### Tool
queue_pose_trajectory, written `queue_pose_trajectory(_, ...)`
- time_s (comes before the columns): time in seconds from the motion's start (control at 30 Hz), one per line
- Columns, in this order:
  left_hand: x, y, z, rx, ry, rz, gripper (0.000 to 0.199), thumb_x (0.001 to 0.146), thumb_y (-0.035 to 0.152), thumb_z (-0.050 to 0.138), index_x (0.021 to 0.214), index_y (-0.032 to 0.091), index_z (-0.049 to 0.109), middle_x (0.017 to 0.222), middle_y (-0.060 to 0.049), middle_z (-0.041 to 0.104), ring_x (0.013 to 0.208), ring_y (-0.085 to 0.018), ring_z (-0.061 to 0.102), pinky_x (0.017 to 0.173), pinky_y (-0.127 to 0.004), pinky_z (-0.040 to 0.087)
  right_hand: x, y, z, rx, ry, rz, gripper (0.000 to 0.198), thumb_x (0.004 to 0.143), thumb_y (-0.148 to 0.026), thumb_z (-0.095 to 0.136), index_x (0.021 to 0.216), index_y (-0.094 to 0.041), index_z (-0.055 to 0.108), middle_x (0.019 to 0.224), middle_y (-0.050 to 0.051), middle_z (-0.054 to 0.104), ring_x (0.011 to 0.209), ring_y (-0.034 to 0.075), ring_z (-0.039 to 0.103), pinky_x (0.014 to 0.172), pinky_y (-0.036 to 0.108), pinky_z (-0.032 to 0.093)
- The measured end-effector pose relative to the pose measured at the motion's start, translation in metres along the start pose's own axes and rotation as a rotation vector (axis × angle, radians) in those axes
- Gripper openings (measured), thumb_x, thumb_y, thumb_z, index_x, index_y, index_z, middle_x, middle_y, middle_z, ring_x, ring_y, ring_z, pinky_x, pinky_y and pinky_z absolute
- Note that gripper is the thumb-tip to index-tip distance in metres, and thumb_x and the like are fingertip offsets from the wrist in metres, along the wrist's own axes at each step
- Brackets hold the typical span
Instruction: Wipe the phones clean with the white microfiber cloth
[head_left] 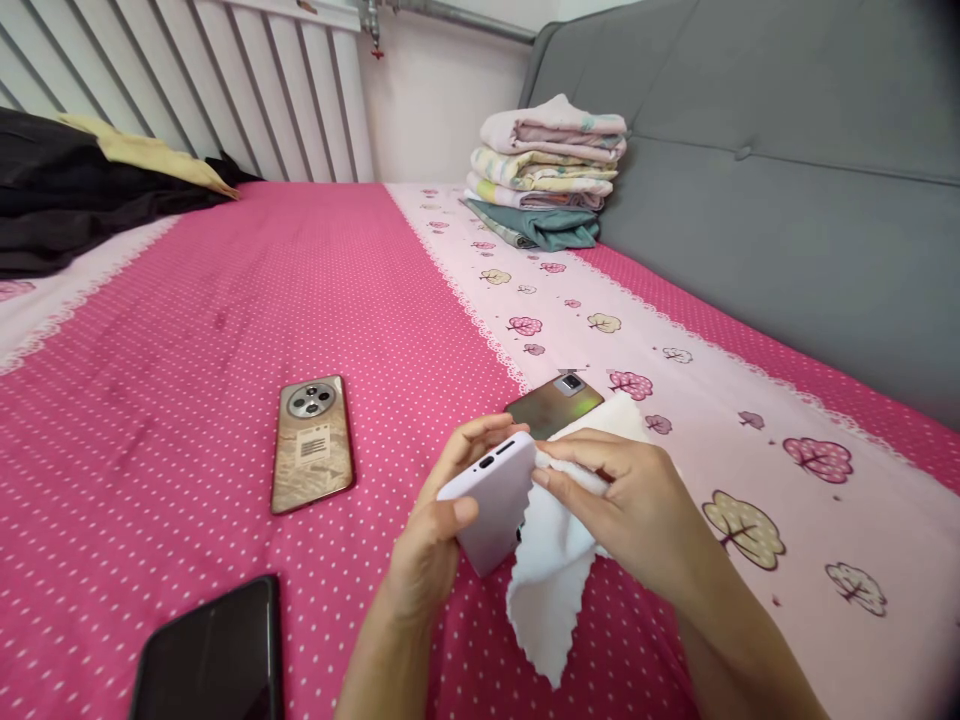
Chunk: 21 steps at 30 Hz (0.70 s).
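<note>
My left hand [431, 540] is closed around a phone in a pale lilac case [499, 505], thumb on one face and fingers behind. The phone is tilted, with its port end facing up. In my right hand [630, 495] a white cloth with scalloped edges [551, 590] is pinched between thumb and fingers, and it touches the phone's right edge. The cloth hangs down beside the phone and hides part of it. Just behind my hands lies a dark greenish phone [540, 408], back up, partly covered by the cloth and the hands.
A gold marbled phone [315, 450] lies back up on the pink dotted bedspread [225, 310]. Nearer, at lower left, is a black phone [214, 660], screen up. Folded fabrics [551, 165] are stacked by the grey backrest [787, 190]. Dark clothing [75, 190] lies before a white radiator [225, 80].
</note>
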<state>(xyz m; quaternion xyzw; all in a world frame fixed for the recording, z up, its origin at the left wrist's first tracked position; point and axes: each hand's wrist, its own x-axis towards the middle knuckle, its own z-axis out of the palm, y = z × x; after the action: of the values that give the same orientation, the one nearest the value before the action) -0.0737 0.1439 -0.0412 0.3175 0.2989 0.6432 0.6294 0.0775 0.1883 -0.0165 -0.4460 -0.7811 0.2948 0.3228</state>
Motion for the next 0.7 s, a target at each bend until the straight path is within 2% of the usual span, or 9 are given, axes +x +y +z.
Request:
queue_pose_trajectory(0.1, 0.000, -0.004, -0.004, -0.025, 0.006, -0.044, 0.059, 0.059, 0.033, 0.059, 0.117, 0.021, 0.053, 0.108, -0.008, 0.063, 0.100, -0.028, 0.055, 0.080, -0.035, 0.042, 0.001, -0.001, 0.002, -0.007, 0.048, -0.006, 0.021, 0.078, -0.019, 0.057, 0.095, -0.022, 0.069, 0.089, 0.003, 0.068, 0.077, 0.017, 0.064, 0.062, 0.026, 0.053)
queue_pose_trajectory(0.23, -0.001, -0.011, -0.010, -0.042, 0.110, -0.140, 0.048, 0.062, 0.032, 0.061, 0.108, 0.016, 0.061, 0.087, -0.008, 0.070, 0.095, -0.030, 0.059, 0.081, -0.038, 0.044, 0.001, -0.006, 0.003, 0.020, 0.203, -0.042, 0.023, 0.079, -0.022, 0.057, 0.100, -0.024, 0.067, 0.096, 0.003, 0.068, 0.084, 0.019, 0.064, 0.070, 0.032, 0.054)
queue_pose_trajectory(0.3, -0.002, -0.014, -0.010, -0.076, 0.139, -0.142, 0.044, 0.063, 0.039, 0.063, 0.100, 0.015, 0.065, 0.085, -0.008, 0.071, 0.094, -0.031, 0.060, 0.082, -0.038, 0.045, 0.000, -0.008, 0.003, 0.030, 0.283, -0.077, 0.024, 0.079, -0.022, 0.059, 0.101, -0.023, 0.066, 0.098, 0.003, 0.068, 0.085, 0.019, 0.064, 0.073, 0.033, 0.054)
queue_pose_trajectory(0.37, -0.001, -0.015, -0.007, -0.112, 0.147, -0.128, 0.048, 0.063, 0.052, 0.062, 0.093, 0.014, 0.068, 0.087, -0.010, 0.071, 0.096, -0.031, 0.060, 0.083, -0.039, 0.045, 0.000, -0.010, 0.004, 0.027, 0.336, -0.131, 0.024, 0.078, -0.021, 0.060, 0.102, -0.024, 0.066, 0.098, 0.002, 0.067, 0.086, 0.018, 0.063, 0.074, 0.032, 0.053)
queue_pose_trajectory(0.5, 0.001, -0.014, -0.001, -0.127, 0.100, -0.168, 0.067, 0.060, 0.072, 0.052, 0.091, 0.014, 0.068, 0.091, -0.013, 0.070, 0.101, -0.032, 0.058, 0.083, -0.039, 0.046, -0.001, -0.010, 0.011, 0.011, 0.328, -0.203, 0.024, 0.079, -0.017, 0.059, 0.100, -0.024, 0.066, 0.096, 0.002, 0.066, 0.085, 0.017, 0.062, 0.077, 0.031, 0.052)
queue_pose_trajectory(0.6, 0.004, -0.014, 0.003, -0.107, 0.024, -0.221, 0.073, 0.059, 0.076, 0.048, 0.092, 0.015, 0.068, 0.089, -0.013, 0.070, 0.102, -0.033, 0.057, 0.080, -0.040, 0.046, -0.002, -0.012, 0.015, 0.023, 0.286, -0.223, 0.024, 0.080, -0.017, 0.056, 0.101, -0.025, 0.066, 0.095, 0.003, 0.065, 0.085, 0.017, 0.062, 0.076, 0.032, 0.053)
queue_pose_trajectory(0.7, 0.005, -0.016, 0.004, -0.119, 0.007, -0.253, 0.071, 0.063, 0.075, 0.045, 0.093, 0.015, 0.068, 0.085, -0.012, 0.070, 0.099, -0.032, 0.059, 0.079, -0.039, 0.046, -0.005, -0.015, 0.017, 0.046, 0.262, -0.244, 0.024, 0.080, -0.017, 0.055, 0.100, -0.025, 0.066, 0.094, 0.003, 0.065, 0.084, 0.017, 0.062, 0.075, 0.032, 0.052)
